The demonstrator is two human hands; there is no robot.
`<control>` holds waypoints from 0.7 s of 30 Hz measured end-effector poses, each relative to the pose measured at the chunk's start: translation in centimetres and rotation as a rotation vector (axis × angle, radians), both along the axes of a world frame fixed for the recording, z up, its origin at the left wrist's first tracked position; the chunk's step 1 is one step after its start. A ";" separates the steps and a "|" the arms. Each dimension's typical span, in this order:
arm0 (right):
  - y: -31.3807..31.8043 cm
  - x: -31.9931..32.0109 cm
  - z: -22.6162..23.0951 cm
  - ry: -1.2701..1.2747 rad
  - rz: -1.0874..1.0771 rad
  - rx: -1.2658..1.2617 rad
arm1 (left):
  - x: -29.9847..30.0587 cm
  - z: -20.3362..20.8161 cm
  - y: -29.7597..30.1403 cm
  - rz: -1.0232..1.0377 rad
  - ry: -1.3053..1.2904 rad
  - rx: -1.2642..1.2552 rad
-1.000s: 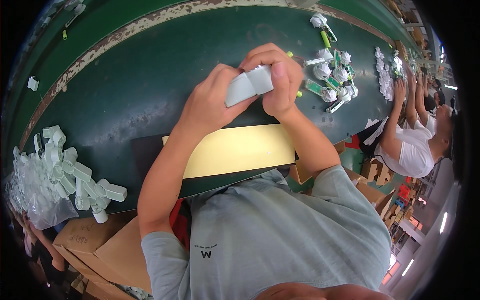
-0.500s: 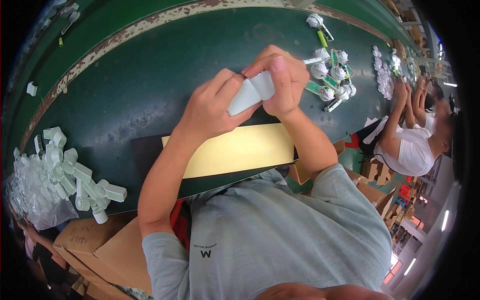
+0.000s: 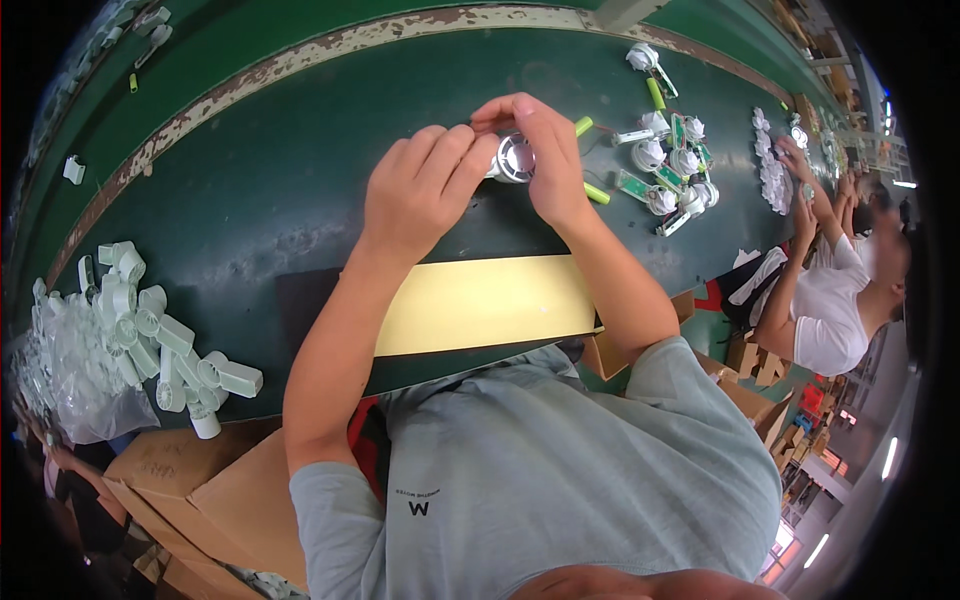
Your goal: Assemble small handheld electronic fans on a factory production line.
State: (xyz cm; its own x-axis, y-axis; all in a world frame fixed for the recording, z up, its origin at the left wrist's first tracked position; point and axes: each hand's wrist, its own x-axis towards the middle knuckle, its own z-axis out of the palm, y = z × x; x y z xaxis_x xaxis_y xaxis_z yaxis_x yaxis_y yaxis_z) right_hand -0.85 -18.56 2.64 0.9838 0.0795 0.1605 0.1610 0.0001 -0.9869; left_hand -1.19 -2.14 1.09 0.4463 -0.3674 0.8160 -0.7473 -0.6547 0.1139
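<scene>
Both my hands meet over the middle of the green table, around a small white plastic part with a round, silvery ring-shaped end (image 3: 515, 158). My left hand (image 3: 420, 185) grips it from the left, with fingers curled over and hiding most of its body. From the other side, my right hand (image 3: 550, 160) closes round the ring end, thumb and fingers bent. Beside the right hand lie two yellow-green cylindrical cells (image 3: 597, 193), one above and one below the wrist side. Further right sits a cluster of white round motor pieces with green circuit boards (image 3: 665, 165).
A yellow sheet (image 3: 485, 305) on a black mat lies near the front edge. At left is a heap of white plastic housings (image 3: 170, 340) beside a clear plastic bag (image 3: 85, 390). Cardboard boxes (image 3: 215, 490) stand below the table. Co-workers (image 3: 820, 300) sit at right.
The white part has been turned in my hands: its broad smooth faces showed before, its round ring end shows now. The right hand has shifted slightly left, and the green cells beside it are uncovered.
</scene>
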 end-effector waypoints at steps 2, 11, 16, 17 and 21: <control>-0.7 0.1 0.0 0.074 0.016 -0.119 | 0.3 -0.2 0.5 0.020 0.013 -0.013; -0.9 0.5 -0.3 -0.280 -0.114 -0.103 | 0.0 0.3 0.6 -0.346 0.922 -0.547; -0.5 0.1 -0.9 -0.323 -0.154 -0.140 | -0.6 -0.4 0.1 -0.448 0.949 -0.571; -0.6 0.1 -0.9 -0.274 -0.180 -0.096 | -0.9 -0.1 -0.1 -0.448 0.948 -0.572; -0.6 0.4 -0.7 -0.360 -0.189 -0.149 | -1.2 0.0 -0.4 -0.343 0.933 -0.495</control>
